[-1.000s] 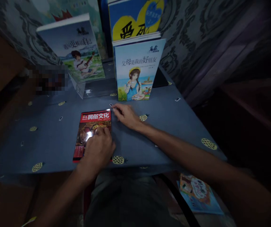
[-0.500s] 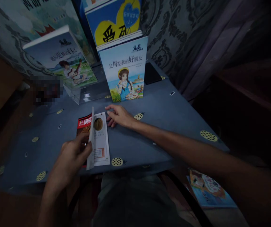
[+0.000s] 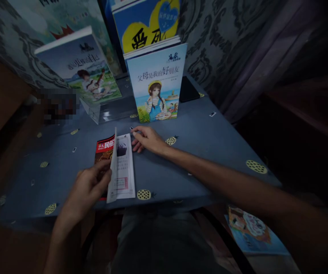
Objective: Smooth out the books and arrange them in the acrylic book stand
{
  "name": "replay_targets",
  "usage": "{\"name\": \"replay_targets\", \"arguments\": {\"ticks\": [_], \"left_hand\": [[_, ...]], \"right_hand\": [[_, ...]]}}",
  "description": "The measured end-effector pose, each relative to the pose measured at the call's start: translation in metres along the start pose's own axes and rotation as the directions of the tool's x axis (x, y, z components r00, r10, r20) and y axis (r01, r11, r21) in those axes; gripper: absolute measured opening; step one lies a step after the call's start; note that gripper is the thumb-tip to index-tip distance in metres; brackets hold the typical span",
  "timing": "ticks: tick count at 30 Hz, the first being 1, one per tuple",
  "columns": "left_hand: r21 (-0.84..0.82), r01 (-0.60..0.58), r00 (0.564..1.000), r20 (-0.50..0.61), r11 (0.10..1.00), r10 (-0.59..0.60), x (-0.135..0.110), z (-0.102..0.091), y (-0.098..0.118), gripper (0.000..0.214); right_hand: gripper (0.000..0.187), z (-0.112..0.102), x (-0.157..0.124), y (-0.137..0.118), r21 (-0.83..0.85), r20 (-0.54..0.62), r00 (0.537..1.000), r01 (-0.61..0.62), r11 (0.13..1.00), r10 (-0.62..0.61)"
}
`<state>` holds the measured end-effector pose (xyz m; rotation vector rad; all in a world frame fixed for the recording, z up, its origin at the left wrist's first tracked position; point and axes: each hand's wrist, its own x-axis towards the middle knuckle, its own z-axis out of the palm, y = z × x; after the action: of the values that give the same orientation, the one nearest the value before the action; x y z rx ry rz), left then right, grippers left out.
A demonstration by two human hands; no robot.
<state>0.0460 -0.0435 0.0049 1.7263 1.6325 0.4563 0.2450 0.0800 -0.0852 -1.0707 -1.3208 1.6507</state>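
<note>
A red-covered booklet (image 3: 106, 146) lies near the front of the blue-clothed table (image 3: 198, 144). My left hand (image 3: 87, 189) pinches a raised bunch of its pages (image 3: 112, 163), and a white printed page (image 3: 124, 171) shows to their right. My right hand (image 3: 148, 139) rests on the cloth at the booklet's upper right corner, fingers curled and touching its edge.
Two picture books stand behind: one (image 3: 157, 84) upright in the middle, another (image 3: 80, 68) tilted on a clear stand at the left. A dark flat object (image 3: 189, 91) lies at the back right. A colourful book (image 3: 251, 232) lies on the floor lower right. My lap is under the table's front edge.
The booklet lay closed under my left hand a second ago. My left hand has since lifted the cover and pages to the left, and another page now shows.
</note>
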Motion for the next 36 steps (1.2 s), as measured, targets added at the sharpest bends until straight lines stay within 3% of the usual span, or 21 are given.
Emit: {"name": "replay_targets", "arguments": {"ticks": [6, 8, 11, 14, 17, 20, 23, 25, 27, 29, 31, 32, 36], "left_hand": [[0.136, -0.003, 0.999, -0.034, 0.991, 0.007, -0.001, 0.005, -0.002, 0.057], [0.223, 0.018, 0.993, -0.115, 0.975, 0.008, 0.003, 0.002, -0.013, 0.054], [0.459, 0.167, 0.952, -0.305, 0.873, -0.022, 0.012, -0.003, -0.037, 0.050], [0.505, 0.231, 0.945, -0.321, 0.832, -0.068, 0.020, -0.006, -0.060, 0.046], [0.417, 0.227, 0.944, -0.318, 0.880, -0.093, 0.027, -0.006, -0.074, 0.039], [0.327, 0.177, 0.943, -0.328, 0.928, -0.064, 0.034, -0.007, -0.082, 0.036], [0.256, 0.087, 0.952, -0.305, 0.963, -0.005, 0.041, -0.008, -0.089, 0.039], [0.260, 0.048, 0.951, -0.308, 0.964, 0.036, 0.043, -0.006, -0.093, 0.041], [0.287, 0.034, 0.941, -0.333, 0.957, 0.067, 0.043, -0.003, -0.095, 0.039], [0.299, 0.030, 0.932, -0.354, 0.954, 0.081, 0.041, 0.001, -0.097, 0.037], [0.303, 0.037, 0.927, -0.365, 0.952, 0.080, 0.039, 0.003, -0.097, 0.036], [0.308, 0.047, 0.928, -0.367, 0.950, 0.073, 0.038, 0.004, -0.096, 0.036], [0.349, 0.096, 0.938, -0.345, 0.932, 0.032, 0.036, 0.003, -0.092, 0.039]], "right_hand": [[0.011, -0.003, -0.001, 0.005, -0.017, 0.022, 0.998, 0.051, 0.999, -0.051], [0.015, -0.003, -0.002, 0.006, -0.028, 0.030, 0.998, 0.059, 0.998, -0.058], [0.025, -0.001, -0.004, 0.007, -0.112, 0.030, 0.997, 0.075, 0.991, -0.072], [0.030, 0.004, -0.008, 0.010, -0.299, 0.035, 0.985, 0.174, 0.938, -0.171], [0.030, 0.007, -0.013, 0.014, -0.496, 0.066, 0.948, 0.303, 0.814, -0.312], [0.025, 0.006, -0.017, 0.012, -0.652, 0.120, 0.932, 0.334, 0.681, -0.342], [0.011, 0.010, -0.024, 0.000, -0.846, 0.177, 0.929, 0.312, 0.433, -0.325], [0.017, 0.023, -0.030, -0.008, -0.913, 0.233, 0.912, 0.324, 0.246, -0.338], [0.021, 0.042, -0.035, -0.012, -0.882, 0.378, 0.859, 0.448, 0.148, -0.346], [0.027, 0.060, -0.037, -0.010, -0.774, 0.558, 0.764, 0.620, 0.127, -0.324], [0.037, 0.071, -0.037, -0.003, -0.711, 0.635, 0.714, 0.690, 0.139, -0.294], [0.042, 0.072, -0.036, 0.001, -0.714, 0.632, 0.723, 0.683, 0.153, -0.280], [0.067, 0.053, -0.035, 0.017, -0.817, 0.475, 0.842, 0.530, 0.227, -0.257]]}}
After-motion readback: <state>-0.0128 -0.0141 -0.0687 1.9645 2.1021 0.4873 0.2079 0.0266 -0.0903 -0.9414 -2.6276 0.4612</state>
